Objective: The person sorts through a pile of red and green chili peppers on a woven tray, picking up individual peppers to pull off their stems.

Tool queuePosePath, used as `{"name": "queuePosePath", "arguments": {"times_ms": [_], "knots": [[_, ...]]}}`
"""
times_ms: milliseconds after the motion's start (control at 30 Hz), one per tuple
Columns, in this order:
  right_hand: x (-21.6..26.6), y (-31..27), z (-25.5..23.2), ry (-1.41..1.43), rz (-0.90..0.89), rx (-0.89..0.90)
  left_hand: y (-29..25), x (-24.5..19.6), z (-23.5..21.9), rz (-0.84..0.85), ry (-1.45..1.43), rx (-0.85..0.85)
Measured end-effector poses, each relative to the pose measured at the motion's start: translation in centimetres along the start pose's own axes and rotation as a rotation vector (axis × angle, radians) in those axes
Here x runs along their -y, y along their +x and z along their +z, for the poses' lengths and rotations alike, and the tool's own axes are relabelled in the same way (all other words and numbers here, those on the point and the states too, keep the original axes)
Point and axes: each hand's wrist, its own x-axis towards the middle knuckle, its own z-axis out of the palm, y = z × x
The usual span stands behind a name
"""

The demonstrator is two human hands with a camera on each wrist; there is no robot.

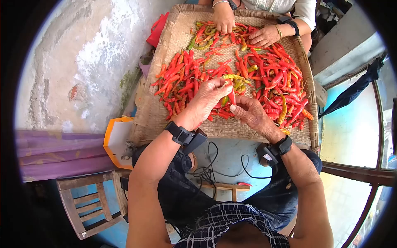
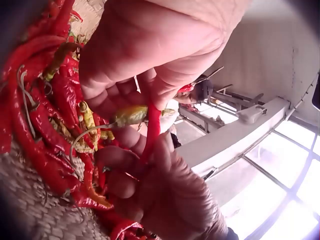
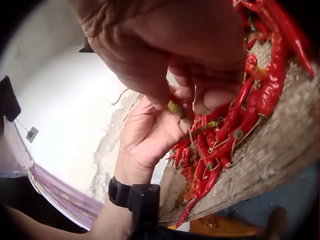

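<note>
Over the front middle of a woven tray [image 1: 145, 118], my two hands meet at one red chili pepper [image 1: 232, 97]. My left hand [image 1: 206, 99] pinches its upper end between thumb and fingers. Lower down, the fingers of my right hand [image 1: 255, 118] grip the same pepper, as the left wrist view also shows. A yellow-green chili [image 2: 131, 116] with a long curved stem lies across the left fingers, beside the red one. In the right wrist view, a greenish chili end with a stem [image 3: 175, 109] pokes out by the right fingertips. Red chilies [image 1: 285, 82] lie heaped around both hands.
Across the tray, another person's two hands [image 1: 223, 18] reach into the far chilies. Left of the tray are a rough wall [image 1: 74, 62] and an orange-edged container [image 1: 118, 142]. Black cables [image 1: 209, 169] hang below, between my knees. Windows [image 1: 351, 124] stand to the right.
</note>
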Motion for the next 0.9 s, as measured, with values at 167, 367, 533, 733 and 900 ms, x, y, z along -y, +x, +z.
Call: {"name": "queuePosePath", "arguments": {"times_ms": [167,367,533,733,900], "knots": [[-1.1,0.3,0.0,0.155,0.052,-0.001,-0.4,1.3,0.6,-0.108,0.102,0.104],[-0.2,-0.1,-3.5,0.007,0.163,-0.12,-0.3,1.3,0.2,-0.113,0.299,0.028],[-0.4,0.9,-6.9,0.724,-0.052,-0.588,0.8,1.2,-0.6,-0.116,0.136,-0.136],[-0.8,0.0,-1.5,0.304,0.168,-0.156,1.4,1.7,1.1,0.045,0.031,0.012],[-1.6,0.3,-0.6,0.309,0.111,-0.039,0.8,2.6,1.1,0.018,0.009,0.115]]}}
